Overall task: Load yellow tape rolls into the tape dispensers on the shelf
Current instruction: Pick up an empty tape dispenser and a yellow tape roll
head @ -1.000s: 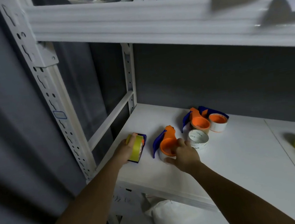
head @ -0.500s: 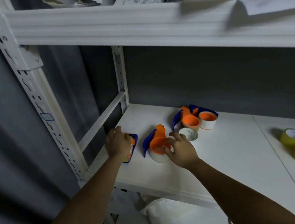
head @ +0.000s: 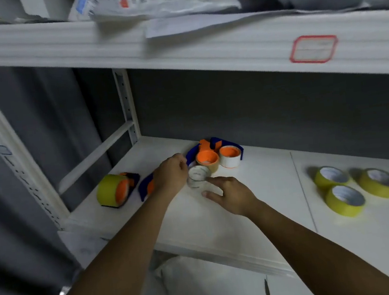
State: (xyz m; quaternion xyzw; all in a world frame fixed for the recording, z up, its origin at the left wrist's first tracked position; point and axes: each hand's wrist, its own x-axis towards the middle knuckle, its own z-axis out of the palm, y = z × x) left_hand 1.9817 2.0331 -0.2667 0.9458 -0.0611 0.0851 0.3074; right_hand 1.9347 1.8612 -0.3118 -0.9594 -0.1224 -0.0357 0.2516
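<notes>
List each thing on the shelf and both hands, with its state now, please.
left dispenser: loaded with a yellow roll
middle dispenser: partly hidden by left hand
two back dispensers: whitish rolls on them
three yellow rolls: loose, lying flat
clear roll: touched by right hand

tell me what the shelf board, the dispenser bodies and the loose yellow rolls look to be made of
Shelf board: looks like white painted metal or laminate, smooth, matte.
Dispenser bodies: probably moulded plastic, given the solid orange and blue colour and slight sheen.
Yellow rolls: yellow tape on pale cores, likely cardboard; blur leaves the finish uncertain.
</notes>
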